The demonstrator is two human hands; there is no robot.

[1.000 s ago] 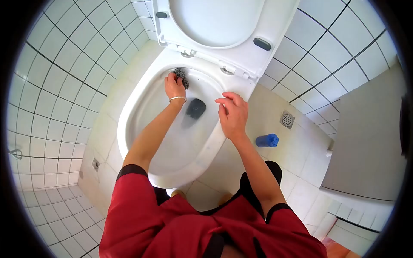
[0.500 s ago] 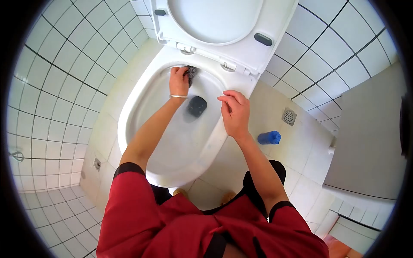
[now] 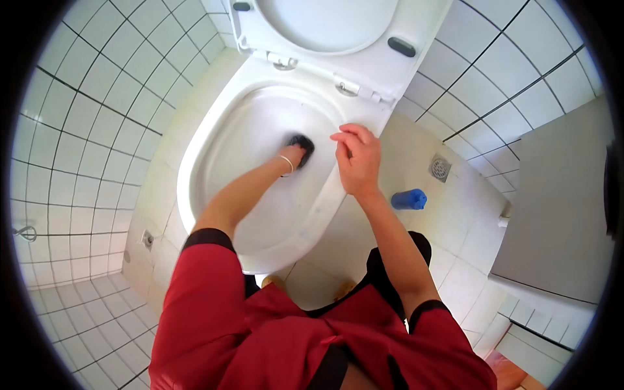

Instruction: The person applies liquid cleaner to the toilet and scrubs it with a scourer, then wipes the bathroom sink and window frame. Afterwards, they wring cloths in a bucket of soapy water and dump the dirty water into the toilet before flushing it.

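My left hand (image 3: 296,155) reaches down into the toilet bowl (image 3: 257,224), at the dark drain opening (image 3: 306,144). Its fingers are closed on a dark, mesh-like scouring pad, which is hard to tell apart from the dark opening. A pale bracelet circles that wrist. Over the bowl's right rim, my right hand (image 3: 359,159) hovers or rests lightly; contact is unclear. Its fingers are loosely curled and apart, with nothing in them. The raised toilet seat and lid (image 3: 351,62) stand behind the bowl.
A blue bottle (image 3: 409,199) is on the floor right of the bowl, near a round-holed floor drain (image 3: 439,168). A grey cabinet (image 3: 552,208) stands at the right. Tiled walls (image 3: 97,130) enclose the space, and a small floor fitting (image 3: 147,239) sits at left.
My left hand has moved from the bowl's back inner wall down and toward me into the drain opening, taking the scouring pad along. My right hand has barely shifted.
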